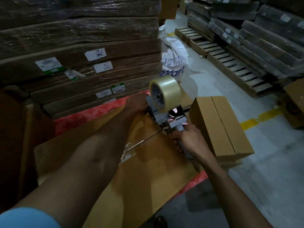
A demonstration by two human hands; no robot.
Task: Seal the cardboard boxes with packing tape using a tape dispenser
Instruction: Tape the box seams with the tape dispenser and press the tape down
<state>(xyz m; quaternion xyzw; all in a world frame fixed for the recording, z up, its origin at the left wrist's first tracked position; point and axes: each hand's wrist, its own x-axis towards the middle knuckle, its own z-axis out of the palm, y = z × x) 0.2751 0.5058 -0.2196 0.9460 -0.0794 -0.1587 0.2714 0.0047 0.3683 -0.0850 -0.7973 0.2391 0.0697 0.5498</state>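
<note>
The right hand (185,139) is gripping the handle of the tape dispenser (158,116), with its fingers wrapping fully around it. The dispenser is sitting on top of the cardboard box (148,175), near its far edge. The left hand (136,102) is pressing on the box just beside the dispenser; how far its fingers are curling cannot be told.

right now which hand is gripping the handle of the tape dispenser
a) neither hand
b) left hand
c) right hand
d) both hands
c: the right hand has its fingers wrapped around the handle of the tape dispenser, while the left hand rests on the cardboard box just past the dispenser's front.
</note>
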